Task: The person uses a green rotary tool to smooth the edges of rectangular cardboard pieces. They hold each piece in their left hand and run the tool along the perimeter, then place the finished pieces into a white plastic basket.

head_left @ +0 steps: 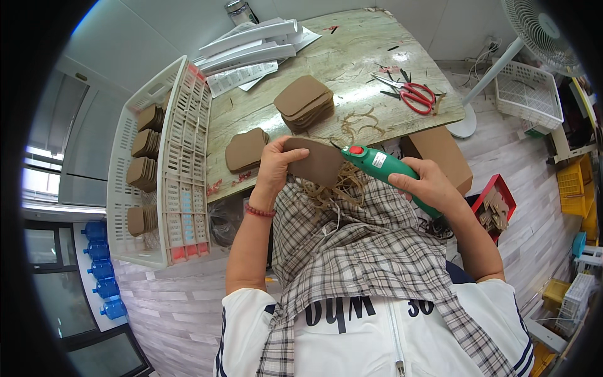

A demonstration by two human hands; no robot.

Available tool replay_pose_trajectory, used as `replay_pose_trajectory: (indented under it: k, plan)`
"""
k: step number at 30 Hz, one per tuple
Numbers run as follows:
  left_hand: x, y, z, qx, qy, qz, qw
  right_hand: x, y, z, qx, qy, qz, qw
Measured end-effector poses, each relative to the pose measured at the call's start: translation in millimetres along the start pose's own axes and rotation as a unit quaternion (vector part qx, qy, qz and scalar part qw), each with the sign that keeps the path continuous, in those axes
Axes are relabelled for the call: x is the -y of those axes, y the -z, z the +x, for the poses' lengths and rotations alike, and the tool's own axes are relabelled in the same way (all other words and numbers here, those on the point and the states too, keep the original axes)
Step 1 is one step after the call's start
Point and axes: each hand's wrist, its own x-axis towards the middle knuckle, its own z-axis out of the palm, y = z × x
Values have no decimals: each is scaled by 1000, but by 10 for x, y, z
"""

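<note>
My left hand (pixel 276 164) pinches a brown flat panel with rounded corners (pixel 316 166), thumb on top, over my lap. My right hand (pixel 430 183) is wrapped round a green handheld electric trimmer (pixel 379 162) with a red switch. The trimmer's tip meets or nearly meets the panel's upper right edge. Thin tan trimmings (pixel 342 188) lie heaped on my checked apron below the panel. On the table just beyond stand a taller stack of brown panels (pixel 304 97) and a lower stack (pixel 245 149), close to my left hand.
Red-handled scissors (pixel 417 97) and loose strips (pixel 361 125) lie on the worn table (pixel 358 56). Papers (pixel 251 53) are at its back left. A white crate (pixel 188 157) holding panel stacks stands at left. A fan (pixel 541 28), cardboard box (pixel 443 154) and red scrap box (pixel 512 204) are right.
</note>
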Motion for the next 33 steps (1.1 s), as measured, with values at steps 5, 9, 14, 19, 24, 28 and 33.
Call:
replay_pose_trajectory:
  k: [5, 9, 14, 19, 24, 28, 33]
  plan:
    - [-20, -54, 13, 47, 23, 12, 999, 15, -18, -12, 2, -9, -16, 1000]
    - [-28, -86, 6, 68, 53, 40, 995, 17, -52, -7, 5, 6, -24, 1000]
    - [-57, -143, -14, 96, 60, 66, 991, 37, -101, 23, 11, 3, -19, 1000]
    - [-58, -144, -9, 124, 75, 112, 983, 59, -152, 92, 24, 5, -12, 1000]
    - [-95, -153, -55, 115, 73, 82, 987, 162, -252, 252, 63, 21, 19, 998]
    - [-280, 213, -76, -16, -36, 116, 992, 33, -314, 345, 8, 32, 48, 998]
    - [-92, 1461, 35, -258, -77, 76, 960, -154, -218, 303, -32, 15, 25, 999]
